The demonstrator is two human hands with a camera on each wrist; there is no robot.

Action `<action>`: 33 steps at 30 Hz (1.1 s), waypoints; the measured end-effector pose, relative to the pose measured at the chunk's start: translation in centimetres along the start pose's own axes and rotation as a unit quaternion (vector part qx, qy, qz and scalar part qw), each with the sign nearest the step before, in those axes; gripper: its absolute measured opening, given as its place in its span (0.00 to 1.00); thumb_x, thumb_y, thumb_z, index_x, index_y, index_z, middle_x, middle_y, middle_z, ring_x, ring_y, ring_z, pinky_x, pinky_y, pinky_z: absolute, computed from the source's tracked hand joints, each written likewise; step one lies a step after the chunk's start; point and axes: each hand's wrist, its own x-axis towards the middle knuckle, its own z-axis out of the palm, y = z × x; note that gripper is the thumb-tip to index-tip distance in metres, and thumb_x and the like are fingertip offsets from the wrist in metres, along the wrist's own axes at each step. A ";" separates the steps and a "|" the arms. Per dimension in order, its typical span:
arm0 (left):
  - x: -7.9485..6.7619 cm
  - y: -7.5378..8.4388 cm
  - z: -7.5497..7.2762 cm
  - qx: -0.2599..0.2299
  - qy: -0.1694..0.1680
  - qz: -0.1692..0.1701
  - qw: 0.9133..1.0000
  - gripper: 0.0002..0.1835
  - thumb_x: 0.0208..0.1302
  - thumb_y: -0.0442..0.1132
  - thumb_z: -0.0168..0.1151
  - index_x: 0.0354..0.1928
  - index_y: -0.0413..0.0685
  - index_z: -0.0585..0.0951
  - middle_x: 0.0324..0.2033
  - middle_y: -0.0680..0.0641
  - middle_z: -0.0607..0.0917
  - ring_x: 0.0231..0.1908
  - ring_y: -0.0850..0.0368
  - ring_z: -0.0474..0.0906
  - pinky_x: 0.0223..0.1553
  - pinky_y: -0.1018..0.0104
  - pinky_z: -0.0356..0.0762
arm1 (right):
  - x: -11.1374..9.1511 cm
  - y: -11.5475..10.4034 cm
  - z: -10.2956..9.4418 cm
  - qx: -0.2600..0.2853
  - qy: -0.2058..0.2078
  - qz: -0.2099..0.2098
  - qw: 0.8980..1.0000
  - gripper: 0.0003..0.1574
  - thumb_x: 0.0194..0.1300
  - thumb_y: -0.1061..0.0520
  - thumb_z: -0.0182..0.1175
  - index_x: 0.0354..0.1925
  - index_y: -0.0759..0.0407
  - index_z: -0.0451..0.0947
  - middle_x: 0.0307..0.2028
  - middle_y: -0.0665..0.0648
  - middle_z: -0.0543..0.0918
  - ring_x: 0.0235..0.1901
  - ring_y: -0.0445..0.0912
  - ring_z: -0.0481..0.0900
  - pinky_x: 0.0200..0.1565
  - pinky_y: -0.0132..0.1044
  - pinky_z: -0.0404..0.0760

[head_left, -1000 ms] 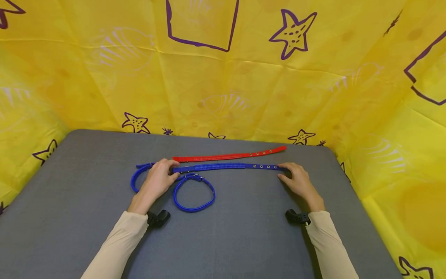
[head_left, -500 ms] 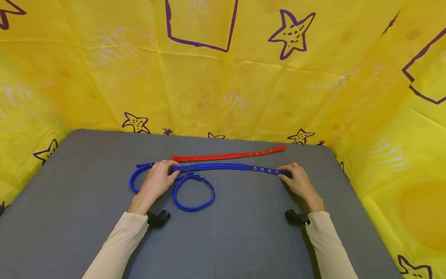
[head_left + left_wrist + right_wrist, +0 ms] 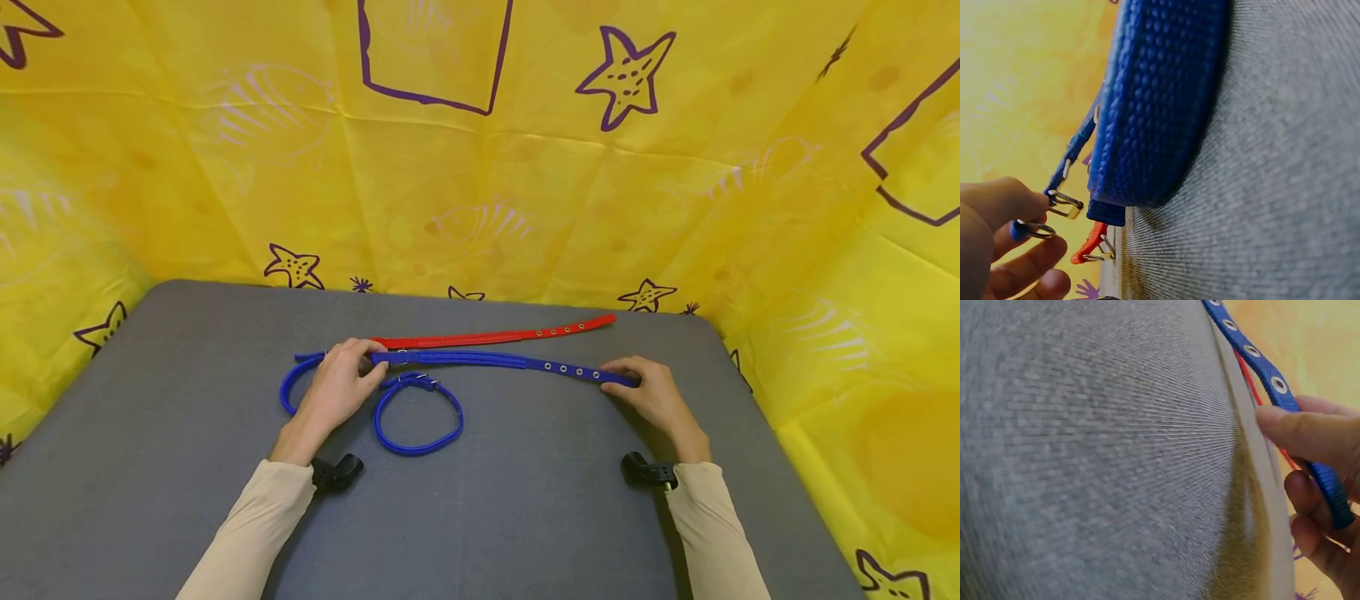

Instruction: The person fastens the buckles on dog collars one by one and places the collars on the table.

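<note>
A blue collar [image 3: 472,358] with metal eyelets is stretched roughly straight between my two hands. My left hand [image 3: 341,383] pinches its buckle end, and the metal buckle shows beside the fingers in the left wrist view. At the other end my right hand [image 3: 656,396] grips the strap tip between thumb and fingers, just past the last eyelet [image 3: 1279,384]. Just behind lies a red collar [image 3: 468,339], laid out lengthwise, its left end partly covered by my left hand. A buckled blue collar [image 3: 417,451] forms a ring in front of the stretched one.
Another blue loop [image 3: 287,387] lies left of the ring, partly hidden by my left hand and wrist. Everything lies on a grey cloth-topped table [image 3: 480,517]. A yellow curtain [image 3: 480,167] with sea drawings encloses the back and sides.
My right hand has shifted slightly right and toward me, bringing the collar's eyelet end down with it. The buckle end has moved a little toward the red collar. The ring stays put.
</note>
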 end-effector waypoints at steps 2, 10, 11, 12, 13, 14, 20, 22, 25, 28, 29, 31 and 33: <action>0.0 0.0 0.0 -0.006 0.003 0.004 1.000 0.11 0.66 0.38 0.63 0.47 0.40 0.83 0.42 0.39 0.85 0.40 0.45 0.75 0.45 0.50 0.69 | -0.1 -0.1 -0.3 0.004 0.006 0.002 1.000 0.14 0.57 0.59 0.73 0.43 0.57 0.87 0.42 0.60 0.88 0.43 0.52 0.82 0.48 0.43 0.78; -0.1 0.2 -0.3 -0.037 0.025 0.012 0.999 0.10 0.67 0.37 0.62 0.46 0.40 0.82 0.32 0.43 0.81 0.35 0.49 0.73 0.39 0.58 0.67 | -0.7 -0.9 -1.2 0.062 0.029 0.041 0.997 0.15 0.55 0.52 0.75 0.41 0.56 0.88 0.39 0.60 0.89 0.34 0.42 0.76 0.35 0.24 0.71; -0.2 0.3 -0.3 -0.044 0.027 0.014 0.999 0.10 0.67 0.37 0.62 0.46 0.40 0.82 0.32 0.43 0.81 0.35 0.50 0.73 0.39 0.59 0.67 | -0.8 -1.0 -1.3 0.069 0.029 0.046 0.996 0.16 0.55 0.52 0.75 0.41 0.56 0.88 0.40 0.61 0.88 0.35 0.41 0.76 0.35 0.24 0.71; -0.2 0.3 -0.3 -0.049 0.028 0.015 0.998 0.09 0.67 0.37 0.62 0.46 0.41 0.81 0.31 0.44 0.80 0.35 0.50 0.73 0.38 0.60 0.67 | -0.8 -1.1 -1.4 0.075 0.029 0.049 0.996 0.17 0.55 0.52 0.75 0.42 0.57 0.87 0.40 0.62 0.88 0.35 0.42 0.76 0.35 0.24 0.72; -0.2 0.3 -0.3 -0.054 0.030 0.017 0.998 0.09 0.68 0.37 0.62 0.47 0.41 0.81 0.31 0.44 0.80 0.34 0.51 0.74 0.38 0.61 0.69 | -0.8 -1.2 -1.5 0.079 0.029 0.050 0.995 0.17 0.55 0.52 0.75 0.42 0.58 0.87 0.41 0.63 0.88 0.34 0.42 0.76 0.34 0.24 0.72; -0.2 0.4 -0.3 -0.061 0.030 0.019 0.997 0.10 0.68 0.38 0.62 0.47 0.41 0.80 0.32 0.44 0.81 0.34 0.51 0.74 0.37 0.62 0.70 | -0.9 -1.4 -1.6 0.086 0.030 0.052 0.995 0.18 0.55 0.52 0.76 0.42 0.58 0.87 0.41 0.63 0.88 0.34 0.41 0.76 0.33 0.25 0.73; -0.4 1.0 -0.4 -0.090 0.035 0.026 0.995 0.10 0.69 0.38 0.62 0.48 0.42 0.79 0.34 0.43 0.81 0.34 0.53 0.75 0.36 0.66 0.72 | -0.9 -2.4 -1.7 0.155 0.035 0.052 0.986 0.17 0.55 0.56 0.75 0.43 0.61 0.85 0.37 0.57 0.87 0.27 0.39 0.76 0.28 0.28 0.76; -0.4 1.1 -0.4 -0.092 0.033 0.028 0.995 0.10 0.69 0.38 0.62 0.48 0.42 0.79 0.35 0.43 0.82 0.34 0.53 0.75 0.35 0.67 0.72 | -0.9 -2.9 -1.7 0.186 0.039 0.045 0.981 0.17 0.56 0.58 0.74 0.43 0.64 0.85 0.34 0.51 0.86 0.26 0.38 0.77 0.27 0.28 0.76; -0.4 1.4 -0.4 -0.095 0.029 0.032 0.995 0.10 0.69 0.38 0.62 0.48 0.42 0.79 0.36 0.43 0.82 0.34 0.54 0.74 0.34 0.68 0.70 | -0.9 -3.8 -1.6 0.216 0.048 0.035 0.975 0.18 0.56 0.61 0.74 0.44 0.67 0.84 0.31 0.40 0.85 0.27 0.37 0.80 0.28 0.28 0.78; -0.5 1.7 -0.4 -0.097 0.028 0.039 0.994 0.10 0.69 0.38 0.62 0.48 0.43 0.79 0.36 0.44 0.82 0.32 0.55 0.73 0.32 0.70 0.69 | -1.0 -4.6 -1.5 0.237 0.057 0.025 0.970 0.18 0.56 0.63 0.73 0.45 0.70 0.83 0.31 0.36 0.85 0.29 0.36 0.83 0.32 0.27 0.80; -0.5 1.9 -0.4 -0.099 0.027 0.041 0.994 0.09 0.69 0.39 0.62 0.48 0.43 0.79 0.36 0.44 0.82 0.30 0.55 0.73 0.31 0.70 0.69 | -1.0 -4.9 -1.5 0.240 0.059 0.021 0.969 0.18 0.57 0.63 0.72 0.45 0.70 0.83 0.31 0.36 0.85 0.30 0.36 0.83 0.34 0.27 0.80; -0.6 2.2 -0.4 -0.101 0.024 0.046 0.993 0.09 0.70 0.39 0.62 0.47 0.43 0.79 0.36 0.44 0.82 0.28 0.55 0.73 0.29 0.70 0.69 | -1.1 -5.3 -1.4 0.247 0.065 0.013 0.967 0.17 0.57 0.64 0.72 0.45 0.71 0.83 0.32 0.36 0.86 0.32 0.37 0.84 0.36 0.27 0.81; -0.7 2.7 -0.5 -0.105 0.019 0.051 0.993 0.09 0.70 0.39 0.62 0.47 0.43 0.78 0.35 0.44 0.82 0.26 0.55 0.72 0.28 0.70 0.69 | -1.2 -5.7 -1.4 0.252 0.071 0.007 0.965 0.16 0.57 0.65 0.71 0.45 0.70 0.83 0.34 0.36 0.87 0.33 0.38 0.84 0.39 0.27 0.81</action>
